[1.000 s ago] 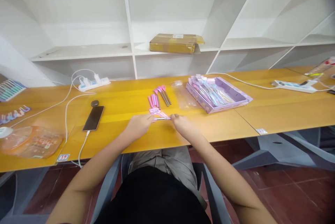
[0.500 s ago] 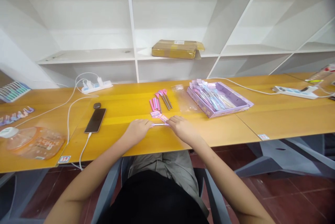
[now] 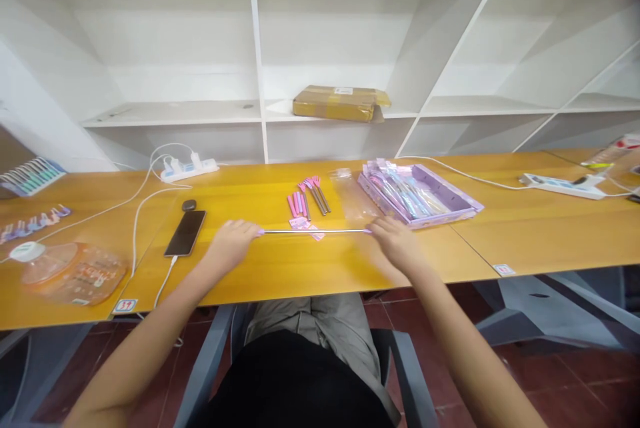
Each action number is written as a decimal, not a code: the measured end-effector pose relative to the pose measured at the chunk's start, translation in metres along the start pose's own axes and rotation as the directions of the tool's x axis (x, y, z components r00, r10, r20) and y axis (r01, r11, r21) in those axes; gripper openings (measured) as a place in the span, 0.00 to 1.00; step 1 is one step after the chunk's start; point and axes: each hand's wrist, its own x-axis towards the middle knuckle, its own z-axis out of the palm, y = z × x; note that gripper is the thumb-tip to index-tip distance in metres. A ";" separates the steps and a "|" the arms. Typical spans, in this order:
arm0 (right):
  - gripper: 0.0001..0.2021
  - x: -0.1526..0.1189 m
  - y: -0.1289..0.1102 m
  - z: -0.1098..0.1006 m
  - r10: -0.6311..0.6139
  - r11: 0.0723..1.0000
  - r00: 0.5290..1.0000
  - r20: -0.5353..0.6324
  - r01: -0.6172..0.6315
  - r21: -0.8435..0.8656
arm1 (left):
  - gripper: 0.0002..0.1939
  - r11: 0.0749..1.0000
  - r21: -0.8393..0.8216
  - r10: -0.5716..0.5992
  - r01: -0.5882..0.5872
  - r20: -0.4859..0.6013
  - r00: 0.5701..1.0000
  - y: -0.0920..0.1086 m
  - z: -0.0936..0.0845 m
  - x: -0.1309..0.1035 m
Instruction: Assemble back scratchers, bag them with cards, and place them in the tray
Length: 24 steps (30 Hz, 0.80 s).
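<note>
White shelves (image 3: pixel 200 113) stand behind the yellow desk (image 3: pixel 280 275). The left hand (image 3: pixel 233 243) and right hand (image 3: pixel 396 240) each hold one end of a thin shiny rod (image 3: pixel 345 231), with fingers closed around it. It goes straight across above the pink cards (image 3: pixel 299 222), near some pink claw-topped sticks (image 3: pixel 316 195). Pulling too hard could bend it or pop it apart (it looks very skinny). If the right hand slips, it could bump the purple tray (image 3: pixel 445 218) and spill the wrapped sticks (image 3: pixel 400 188).

The light is bright and even, making a pale glare on the table (image 3: pixel 300 268) near its front edge. The far corners look stretched and soft, and the top right is dark.
</note>
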 end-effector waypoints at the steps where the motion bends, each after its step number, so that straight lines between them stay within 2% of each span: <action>1: 0.15 -0.017 0.023 -0.008 -0.003 1.000 0.997 -0.074 0.001 -0.019 | 0.17 1.000 0.005 -0.010 0.010 -0.011 1.000 -0.019 -0.009 -0.012; 4: 0.15 -0.069 0.074 -0.037 -0.001 0.996 0.993 -0.121 -0.009 -0.085 | 0.17 1.000 -0.003 -0.028 0.028 0.027 0.999 -0.064 -0.038 -0.047; 6: 0.14 -0.093 0.086 -0.054 0.020 0.994 0.995 -0.097 -0.030 -0.106 | 0.17 0.998 -0.032 -0.053 0.056 0.092 0.994 -0.077 -0.050 -0.063; 9: 0.12 -0.107 0.081 -0.068 0.047 0.990 0.997 -0.056 -0.054 -0.130 | 0.19 0.995 -0.019 -0.094 0.098 0.154 0.984 -0.074 -0.053 -0.072; 12: 0.12 -0.107 0.071 -0.069 0.065 0.990 0.998 0.000 -0.065 -0.125 | 0.24 0.992 0.005 -0.126 0.128 0.182 0.975 -0.064 -0.047 -0.070; 17: 0.14 -0.113 0.075 -0.059 0.170 0.982 0.982 0.085 -0.161 -0.101 | 0.27 0.993 -0.008 -0.109 0.114 0.221 0.969 -0.056 -0.040 -0.067; 24: 0.18 -0.112 0.074 -0.044 0.301 0.954 0.935 0.187 -0.295 -0.059 | 0.26 0.996 0.002 -0.087 0.088 0.227 0.970 -0.049 -0.041 -0.062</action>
